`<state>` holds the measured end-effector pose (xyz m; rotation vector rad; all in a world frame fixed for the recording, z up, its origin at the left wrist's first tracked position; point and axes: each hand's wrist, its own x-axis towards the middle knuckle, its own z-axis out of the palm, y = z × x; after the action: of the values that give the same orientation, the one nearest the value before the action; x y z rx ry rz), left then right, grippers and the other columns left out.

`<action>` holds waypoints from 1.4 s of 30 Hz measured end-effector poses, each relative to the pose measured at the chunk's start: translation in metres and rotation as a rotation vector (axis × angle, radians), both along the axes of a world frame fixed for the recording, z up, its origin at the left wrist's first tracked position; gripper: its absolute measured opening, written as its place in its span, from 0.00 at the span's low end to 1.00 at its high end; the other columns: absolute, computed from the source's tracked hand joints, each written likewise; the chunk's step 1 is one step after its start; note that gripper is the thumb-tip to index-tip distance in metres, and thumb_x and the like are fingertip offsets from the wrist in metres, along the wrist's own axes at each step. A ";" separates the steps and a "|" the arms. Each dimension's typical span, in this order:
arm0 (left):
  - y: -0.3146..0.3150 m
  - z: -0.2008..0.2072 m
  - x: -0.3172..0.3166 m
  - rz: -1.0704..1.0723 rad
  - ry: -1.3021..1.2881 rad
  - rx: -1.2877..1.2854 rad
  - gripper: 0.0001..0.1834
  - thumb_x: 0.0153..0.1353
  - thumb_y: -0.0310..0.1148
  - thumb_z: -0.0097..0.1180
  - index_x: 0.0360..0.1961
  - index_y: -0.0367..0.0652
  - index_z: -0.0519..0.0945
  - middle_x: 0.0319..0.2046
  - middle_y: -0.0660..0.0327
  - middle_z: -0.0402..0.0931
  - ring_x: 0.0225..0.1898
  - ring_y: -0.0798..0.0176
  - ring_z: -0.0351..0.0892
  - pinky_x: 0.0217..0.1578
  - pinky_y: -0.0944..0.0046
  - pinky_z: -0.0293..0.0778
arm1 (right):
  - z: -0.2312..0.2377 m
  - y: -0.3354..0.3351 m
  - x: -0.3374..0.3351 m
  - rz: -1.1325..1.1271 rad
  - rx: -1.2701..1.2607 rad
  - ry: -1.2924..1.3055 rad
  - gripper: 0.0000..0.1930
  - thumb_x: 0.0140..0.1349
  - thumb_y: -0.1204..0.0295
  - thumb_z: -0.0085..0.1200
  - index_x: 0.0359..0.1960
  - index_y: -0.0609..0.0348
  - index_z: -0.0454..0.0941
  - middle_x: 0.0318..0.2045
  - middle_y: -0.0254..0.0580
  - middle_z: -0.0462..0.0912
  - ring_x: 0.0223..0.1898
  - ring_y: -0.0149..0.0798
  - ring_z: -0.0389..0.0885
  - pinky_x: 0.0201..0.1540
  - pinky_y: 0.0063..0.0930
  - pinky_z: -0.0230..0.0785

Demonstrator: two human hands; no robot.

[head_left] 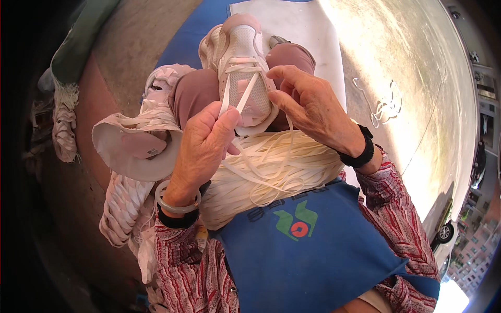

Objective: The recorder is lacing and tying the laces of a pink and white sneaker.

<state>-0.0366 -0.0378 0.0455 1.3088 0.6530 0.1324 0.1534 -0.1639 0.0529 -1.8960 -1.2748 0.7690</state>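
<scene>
A white and pink sneaker [245, 47] rests between my knees, its toe toward me. Flat cream shoelaces [247, 93] cross its upper rows and run down in two strands to my left hand [206, 141], which pinches them between thumb and fingers. Beside the shoe's right edge is my right hand [315, 104], thumb and index finger apart, other fingers curled and partly hidden. From under it a lace strand [291, 141] hangs toward a thick bundle of cream laces [271, 167] on my lap. Loose loops lie over that bundle.
A blue apron [313, 250] covers my lap. At left stand a wide-mouthed white container [141, 172] and braided lace bundles [125, 208]. More sneakers [167, 78] lie by my left knee. A loose tangle of lace [386, 107] lies on the floor at right.
</scene>
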 end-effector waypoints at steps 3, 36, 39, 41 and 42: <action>-0.003 0.002 0.000 0.025 -0.100 -0.109 0.15 0.73 0.41 0.49 0.38 0.38 0.78 0.20 0.73 0.64 0.20 0.80 0.62 0.22 0.75 0.72 | -0.017 0.007 -0.007 0.016 0.267 -0.463 0.19 0.64 0.70 0.56 0.55 0.62 0.71 0.31 0.46 0.76 0.28 0.43 0.78 0.27 0.29 0.72; -0.033 0.010 -0.028 -0.614 0.217 -0.092 0.13 0.73 0.33 0.42 0.46 0.38 0.78 0.28 0.58 0.80 0.29 0.62 0.81 0.30 0.60 0.74 | -0.010 -0.013 -0.032 0.106 -0.021 0.547 0.11 0.65 0.68 0.54 0.39 0.66 0.76 0.21 0.39 0.75 0.24 0.28 0.73 0.28 0.32 0.67; -0.019 -0.002 -0.023 -0.030 -0.019 -0.532 0.23 0.75 0.40 0.38 0.59 0.31 0.68 0.48 0.49 0.79 0.44 0.60 0.82 0.46 0.62 0.79 | 0.000 -0.013 -0.047 0.090 0.090 0.669 0.10 0.64 0.70 0.51 0.30 0.67 0.73 0.21 0.46 0.75 0.25 0.36 0.73 0.30 0.35 0.67; -0.014 -0.014 -0.007 0.008 -0.062 -0.550 0.23 0.75 0.41 0.38 0.59 0.32 0.68 0.48 0.50 0.79 0.45 0.60 0.82 0.48 0.63 0.78 | 0.009 -0.013 -0.052 0.139 0.158 0.505 0.11 0.62 0.71 0.51 0.24 0.66 0.72 0.20 0.56 0.74 0.24 0.52 0.74 0.32 0.41 0.68; -0.013 -0.018 0.001 0.045 -0.105 -0.563 0.24 0.75 0.42 0.39 0.60 0.32 0.68 0.48 0.50 0.79 0.45 0.60 0.82 0.51 0.63 0.77 | 0.006 -0.012 -0.053 0.144 0.161 0.509 0.11 0.62 0.71 0.51 0.24 0.66 0.72 0.20 0.56 0.74 0.24 0.52 0.74 0.32 0.41 0.68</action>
<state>-0.0355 -0.0510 0.0277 0.7403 0.5759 0.0470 0.1001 -0.1758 0.0593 -1.3719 -1.1129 1.1036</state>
